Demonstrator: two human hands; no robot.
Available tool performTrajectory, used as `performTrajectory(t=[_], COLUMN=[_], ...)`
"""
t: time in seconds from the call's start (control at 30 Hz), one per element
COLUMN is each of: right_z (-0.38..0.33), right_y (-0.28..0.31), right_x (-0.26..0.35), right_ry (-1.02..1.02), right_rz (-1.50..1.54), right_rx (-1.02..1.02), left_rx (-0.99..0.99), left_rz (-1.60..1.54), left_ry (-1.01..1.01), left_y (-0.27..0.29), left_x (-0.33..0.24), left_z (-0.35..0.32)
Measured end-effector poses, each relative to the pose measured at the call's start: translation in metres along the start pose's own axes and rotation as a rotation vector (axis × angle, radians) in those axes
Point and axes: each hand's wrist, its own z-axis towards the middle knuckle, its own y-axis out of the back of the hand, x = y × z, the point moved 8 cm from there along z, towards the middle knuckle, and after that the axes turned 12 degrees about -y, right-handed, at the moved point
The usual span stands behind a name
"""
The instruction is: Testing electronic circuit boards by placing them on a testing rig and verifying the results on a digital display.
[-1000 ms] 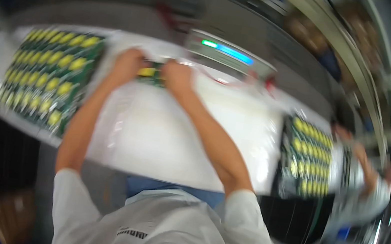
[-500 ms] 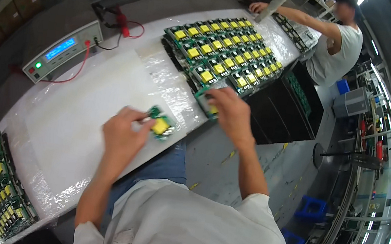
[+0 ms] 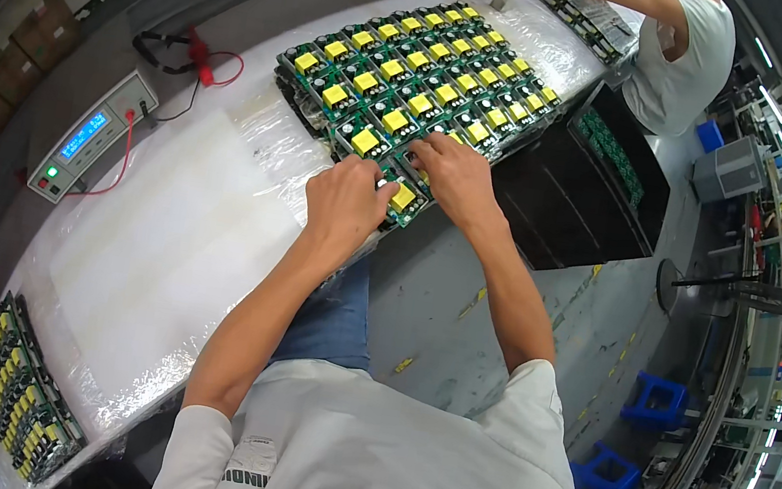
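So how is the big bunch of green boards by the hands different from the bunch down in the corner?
The big batch of boards lies next to both hands; the corner batch lies far off at the table's other end, untouched. The big batch looks wider, with more rows showing; the corner batch looks narrow. Both are green boards with yellow parts, laid in rows.

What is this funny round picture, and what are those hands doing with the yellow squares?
The picture comes from a camera worn on a person's head, looking down, so everything bends at the edges. The left hand and right hand both touch a small green circuit board with a yellow block on it. It sits at the near end of a big group of similar boards on a white table. A grey tester box with red wires sits further off. Another person works nearby.
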Motion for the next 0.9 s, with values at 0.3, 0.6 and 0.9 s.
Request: performTrajectory(t=[0.3, 0.6, 0.9], right_z=[0.009, 0.005, -0.004], right_y=[-0.006, -0.004, 0.015], right_x=[0.004, -0.002, -0.005], right_ry=[0.005, -0.045, -0.087], right_rz=[-0.009, 0.125, 0.144], right_rx=[0.005, -0.064, -0.094], left_rx=[-0.063, -0.092, -0.123], left_rz=[0.020, 0.011, 0.009], left_ry=[-0.001, -0.010, -0.098], left_y=[-0.005, -0.007, -0.013], left_x=[0.005, 0.006, -0.009], left_z=[0.007, 0.009, 0.008])
